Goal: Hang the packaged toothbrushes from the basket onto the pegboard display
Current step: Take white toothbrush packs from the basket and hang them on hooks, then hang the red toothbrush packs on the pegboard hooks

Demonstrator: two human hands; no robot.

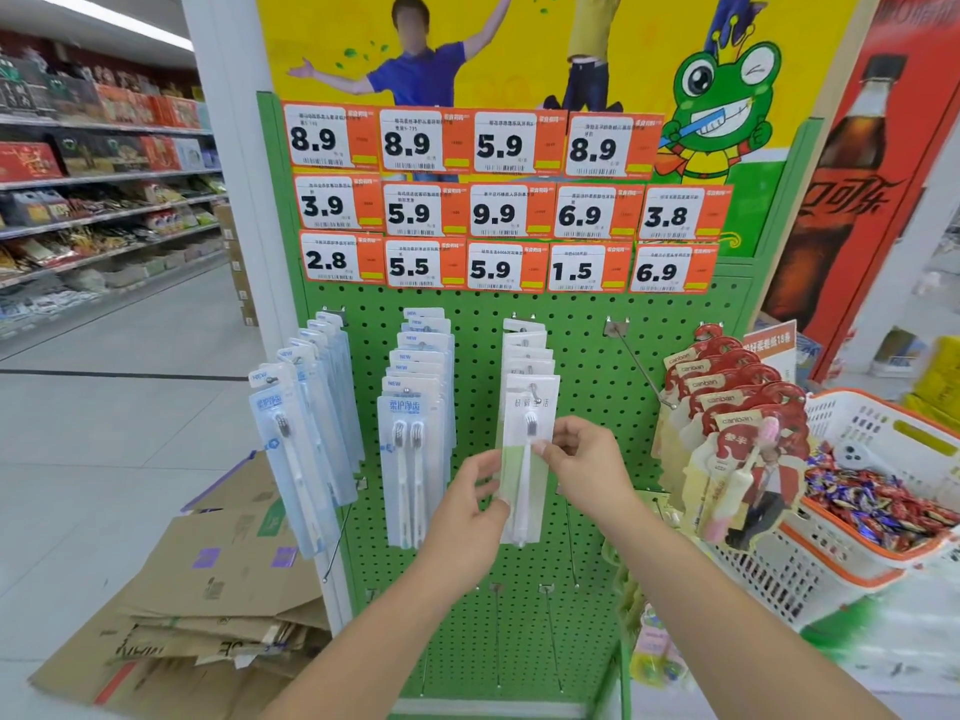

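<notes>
Both hands hold the front white-and-green carded toothbrush pack (pixel 524 459) on the third peg of the green perforated metal pegboard (pixel 587 366). The left hand (pixel 467 504) pinches the pack's left edge low down, its grip narrow on the card. The right hand (pixel 584 462) pinches the right edge near the bristles, also holding the pack.

To do this step well, I judge the card's hang hole should be kept square to the steel peg tip (pixel 535 394), then slid back with even pressure from both sides until the pack sits flush against the ones behind; twisting would bend the card.

Counted: five pegs in the upper row, four loaded. The left peg carries roughly seven pale blue single-brush packs (pixel 306 439), the second about seven blue twin-brush packs (pixel 413 449), the third about six white packs, the fourth long bare hook (pixel 641 368) none, and the fifth about six red-topped children's brush cards (pixel 737 439). One white plastic basket with orange rim (pixel 878 418) stands at right, holding wrapped sweets (pixel 878 506); no toothbrush packs are visible in it.
</notes>
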